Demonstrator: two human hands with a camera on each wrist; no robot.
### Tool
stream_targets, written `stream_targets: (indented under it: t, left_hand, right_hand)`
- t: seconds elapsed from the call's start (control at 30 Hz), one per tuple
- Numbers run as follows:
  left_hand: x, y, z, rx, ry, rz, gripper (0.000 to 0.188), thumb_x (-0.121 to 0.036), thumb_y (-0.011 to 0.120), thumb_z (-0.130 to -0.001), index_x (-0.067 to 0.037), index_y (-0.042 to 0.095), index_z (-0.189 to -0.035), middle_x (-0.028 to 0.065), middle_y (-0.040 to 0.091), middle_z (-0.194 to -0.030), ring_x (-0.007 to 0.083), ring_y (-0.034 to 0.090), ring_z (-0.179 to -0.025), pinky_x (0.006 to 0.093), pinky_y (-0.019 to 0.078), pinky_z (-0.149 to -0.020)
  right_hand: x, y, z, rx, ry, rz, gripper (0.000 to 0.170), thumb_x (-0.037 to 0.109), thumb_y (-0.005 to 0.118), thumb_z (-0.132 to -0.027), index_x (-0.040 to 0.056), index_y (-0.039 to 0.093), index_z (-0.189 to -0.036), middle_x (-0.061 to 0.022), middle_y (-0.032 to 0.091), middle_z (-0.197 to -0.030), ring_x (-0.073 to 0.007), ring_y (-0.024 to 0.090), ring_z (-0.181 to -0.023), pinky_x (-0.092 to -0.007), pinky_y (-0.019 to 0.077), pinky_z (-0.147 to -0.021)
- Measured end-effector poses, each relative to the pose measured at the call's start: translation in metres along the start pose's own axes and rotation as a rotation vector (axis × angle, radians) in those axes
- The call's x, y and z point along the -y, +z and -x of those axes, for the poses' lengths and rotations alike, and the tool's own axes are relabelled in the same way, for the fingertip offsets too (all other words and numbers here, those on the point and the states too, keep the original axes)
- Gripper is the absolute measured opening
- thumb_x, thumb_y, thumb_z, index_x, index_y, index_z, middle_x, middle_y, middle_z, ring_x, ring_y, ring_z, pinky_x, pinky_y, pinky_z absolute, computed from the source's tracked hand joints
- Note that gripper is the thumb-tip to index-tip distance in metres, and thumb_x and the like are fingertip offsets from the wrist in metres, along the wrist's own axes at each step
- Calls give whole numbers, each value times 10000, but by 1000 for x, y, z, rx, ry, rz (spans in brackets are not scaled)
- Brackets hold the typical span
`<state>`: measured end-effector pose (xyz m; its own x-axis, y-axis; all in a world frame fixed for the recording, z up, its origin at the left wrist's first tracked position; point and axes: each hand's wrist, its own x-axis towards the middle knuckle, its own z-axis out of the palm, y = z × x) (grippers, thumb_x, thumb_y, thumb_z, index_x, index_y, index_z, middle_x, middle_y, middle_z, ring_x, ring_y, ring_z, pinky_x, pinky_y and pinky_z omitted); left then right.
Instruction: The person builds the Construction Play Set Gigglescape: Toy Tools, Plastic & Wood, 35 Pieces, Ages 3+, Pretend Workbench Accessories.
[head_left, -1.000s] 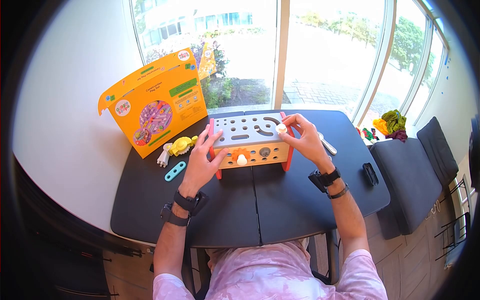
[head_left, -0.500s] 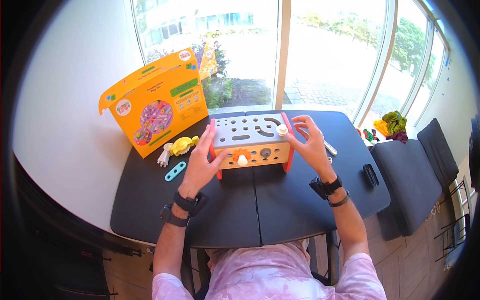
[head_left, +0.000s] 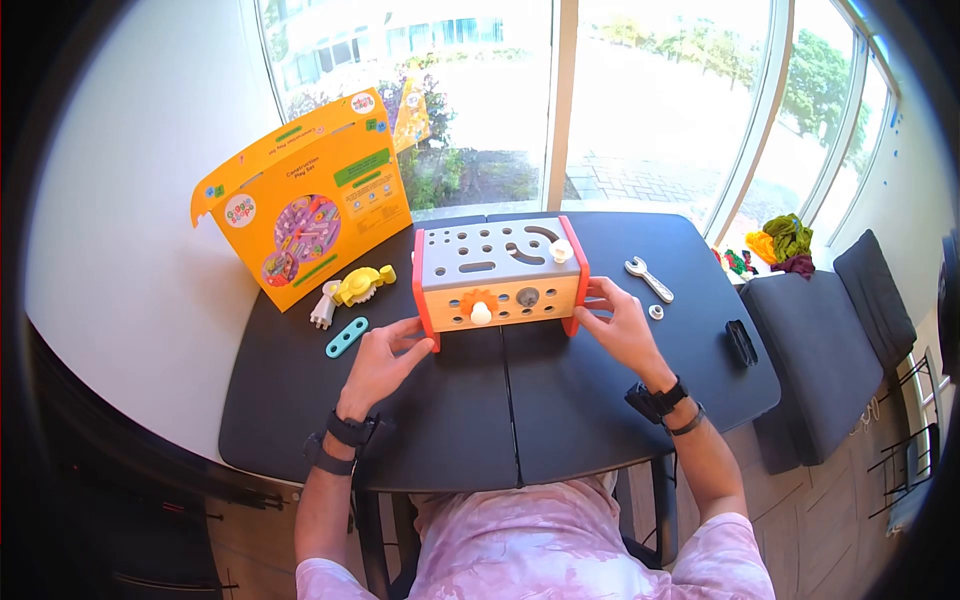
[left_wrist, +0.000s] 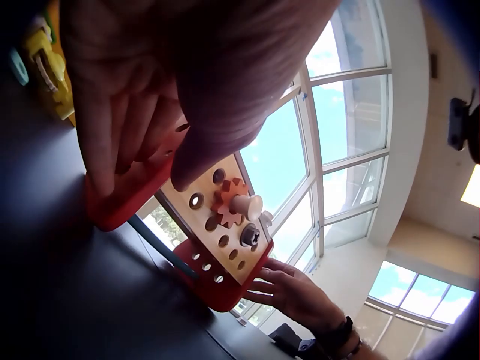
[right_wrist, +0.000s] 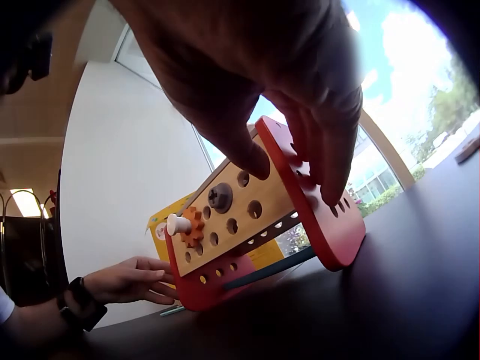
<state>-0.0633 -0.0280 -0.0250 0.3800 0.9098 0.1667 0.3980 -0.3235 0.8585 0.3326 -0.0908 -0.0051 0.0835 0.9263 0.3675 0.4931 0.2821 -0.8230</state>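
Observation:
A toy workbench with a grey top (head_left: 452,266), a wooden front and red end panels stands on the table. My left hand (head_left: 378,368) holds its left end low down; in the left wrist view the fingers lie on the red panel (left_wrist: 127,201). My right hand (head_left: 622,330) holds the right end, its thumb by the wooden front (right_wrist: 264,196) and its fingers on the outer red side. A white peg (head_left: 561,250) sits at the top's right. On the front are an orange gear (head_left: 470,301) with a white peg (head_left: 481,315) and a grey screw (head_left: 527,297).
An orange carton (head_left: 350,215) stands at the back left. Before it lie a yellow toy piece (head_left: 358,288), a white piece (head_left: 323,308) and a teal strip (head_left: 347,338). Rightwards are a white wrench (head_left: 652,280), a small white nut (head_left: 656,312) and a black object (head_left: 741,343).
My right hand has left the white peg on top and moved down to the right end. My left hand has slid lower on the left end. The workbench has shifted slightly.

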Motion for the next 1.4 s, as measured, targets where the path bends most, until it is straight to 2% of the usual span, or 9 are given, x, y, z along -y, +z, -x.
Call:
stream_targets:
  t: [0.3, 0.4, 0.5, 0.6, 0.83, 0.93, 1.1, 1.2, 1.4]
  left_hand:
    - [-1, -36, -14, -73, -2, -232, 436, -182, 807, -1018, 61, 749, -1375, 187, 819, -1290, 232, 804, -1136, 351, 624, -962]
    - [38, -77, -43, -369, 86, -763, 445, -306, 859, -941, 26, 795, -1231, 253, 817, -1168, 424, 795, -1086, 494, 640, -961]
    - [86, -112, -62, -437, -101, -969, 436, -345, 871, -912, 5, 800, -1163, 266, 808, -1128, 475, 769, -1074, 542, 632, -957]
    - [86, -122, -68, -356, -363, -935, 426, -346, 872, -909, 3, 802, -1144, 272, 807, -1145, 460, 774, -1089, 537, 635, -949]
    - [123, -136, -82, -404, -295, -1005, 412, -413, 884, -850, -5, 838, -890, 243, 810, -932, 425, 787, -852, 504, 619, -793]
    - [78, -132, -84, -368, -292, -847, 408, -362, 887, -909, 12, 834, -1064, 217, 820, -906, 349, 817, -867, 464, 626, -780]
    - [41, -125, -116, -294, 117, 8, 287, -196, 753, -1091, 22, 770, -1277, 83, 828, -1106, 127, 757, -970, 321, 592, -837]
    - [-29, -89, -117, -247, 244, 307, 329, -149, 725, -1112, 20, 710, -1393, 70, 787, -1286, 134, 738, -1114, 308, 578, -959]
    - [-53, -55, -145, -91, 346, 272, 330, -95, 733, -1098, 12, 704, -1409, 74, 777, -1330, 121, 716, -1226, 300, 550, -1094]
  right_hand:
    - [-14, -1, -9, 7, -10, 19, 410, 136, 787, -1013, -51, 679, -1361, -193, 816, -1244, -305, 814, -1112, -405, 653, -953]
    - [-14, 0, -8, 5, -24, 21, 402, 127, 787, -1012, -49, 681, -1358, -187, 817, -1244, -297, 817, -1102, -398, 652, -953]
    - [-15, -1, -9, 19, -31, 6, 391, 111, 787, -1009, -46, 684, -1352, -179, 818, -1242, -286, 821, -1082, -392, 653, -946]
    - [-9, -3, -9, 25, -6, 6, 381, 94, 786, -1005, -45, 685, -1344, -174, 819, -1239, -275, 826, -1057, -386, 658, -928]
    - [-12, -3, -11, 29, -36, -2, 352, 81, 786, -998, -51, 686, -1309, -165, 823, -1218, -268, 829, -1025, -373, 663, -884]
    - [-7, -4, -8, 30, 3, 0, 344, 81, 785, -1000, -49, 685, -1302, -160, 824, -1212, -264, 828, -1019, -371, 664, -882]
    - [-11, -3, -9, 26, -44, 18, 337, 87, 780, -1009, -43, 682, -1305, -163, 823, -1213, -257, 826, -1009, -365, 661, -871]
    - [-13, -2, -10, 30, -50, 15, 343, 92, 778, -1015, -40, 677, -1315, -162, 821, -1217, -256, 825, -1000, -361, 657, -861]
    - [-12, -3, -7, 44, -14, 19, 362, 96, 777, -1020, -40, 668, -1338, -158, 818, -1233, -250, 822, -980, -361, 653, -854]
